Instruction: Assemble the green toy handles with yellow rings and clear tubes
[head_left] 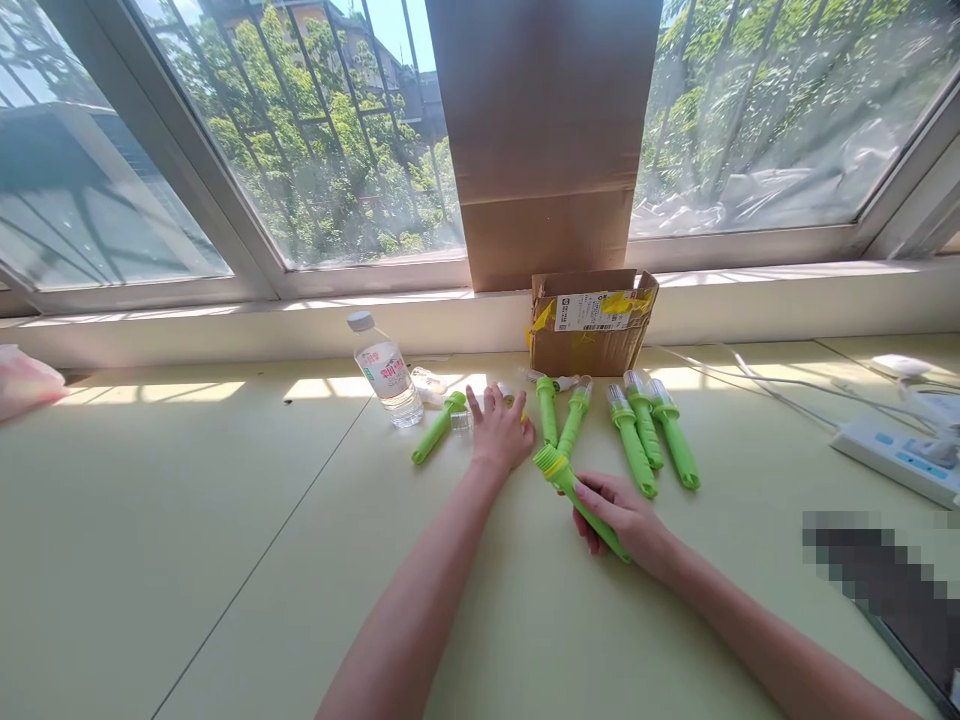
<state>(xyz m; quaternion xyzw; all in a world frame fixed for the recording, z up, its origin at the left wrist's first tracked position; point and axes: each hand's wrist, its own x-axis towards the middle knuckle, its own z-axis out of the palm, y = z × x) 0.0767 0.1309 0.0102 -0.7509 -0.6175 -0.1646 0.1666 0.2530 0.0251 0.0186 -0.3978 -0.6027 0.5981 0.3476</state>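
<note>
My right hand is wrapped round a green plastic handle, tilted with its ribbed, yellow-ringed head up and to the left. Fingers spread, my left hand reaches over small clear pieces on the table, which it partly hides. A bit of yellow shows by its thumb side; I cannot make out what it is. Just left of that hand lie a clear ribbed cap and another green handle. Two green handles lie beyond my right hand, and several with clear tops lie further right.
A water bottle stands at the back left. Behind the handles is an open cardboard box, near the window wall. White cables run to a power strip at the right. A blurred dark object lies at the right edge.
</note>
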